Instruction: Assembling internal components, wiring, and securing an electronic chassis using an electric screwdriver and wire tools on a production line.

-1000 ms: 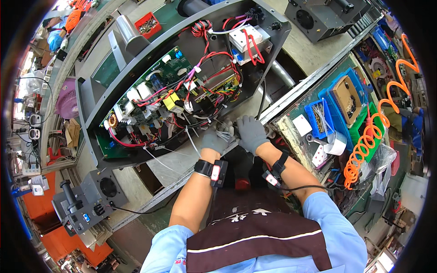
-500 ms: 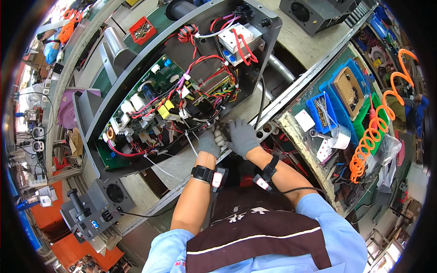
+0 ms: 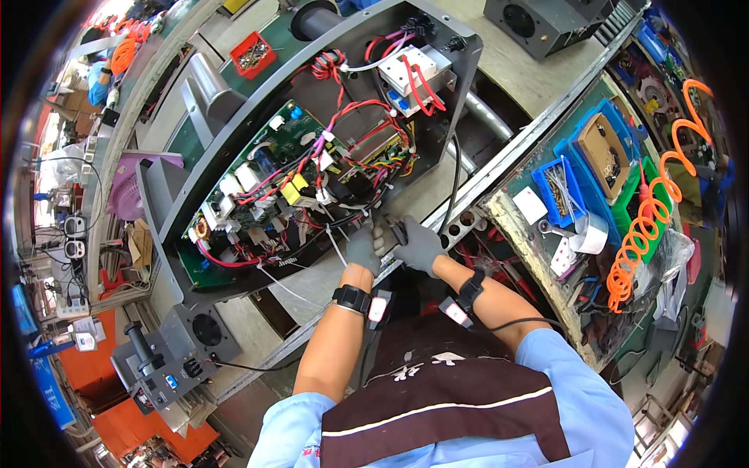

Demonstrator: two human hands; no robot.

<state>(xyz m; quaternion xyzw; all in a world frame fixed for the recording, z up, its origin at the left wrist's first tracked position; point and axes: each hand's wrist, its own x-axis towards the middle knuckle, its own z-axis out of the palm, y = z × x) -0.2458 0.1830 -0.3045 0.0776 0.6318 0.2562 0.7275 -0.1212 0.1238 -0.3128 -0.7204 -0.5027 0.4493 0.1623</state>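
Observation:
An open grey machine chassis [image 3: 175,234] lies tilted on the bench, showing a green circuit board [image 3: 257,168] with red wires and white and yellow parts. Both my hands wear grey gloves and meet at its near edge. My left hand [image 3: 363,248] pinches a thin white cable tie [image 3: 337,246] by the black wire bundle. My right hand [image 3: 419,243] grips a small dark hand tool [image 3: 399,231], its tip right beside my left fingers. A black cable [image 3: 454,183] runs down past the hands. Black bands sit on both wrists.
Right of me are blue bins of screws [image 3: 563,191], a tape roll [image 3: 591,234] and an orange coiled hose [image 3: 647,226]. A grey box with a fan [image 3: 181,351] sits at lower left, a red parts tray [image 3: 253,54] at the top, and another grey unit [image 3: 546,19] at the top right.
My hands have stayed at the chassis's near edge and drawn closer together. The camera view shifted slightly, so the chassis sits a little higher in the picture.

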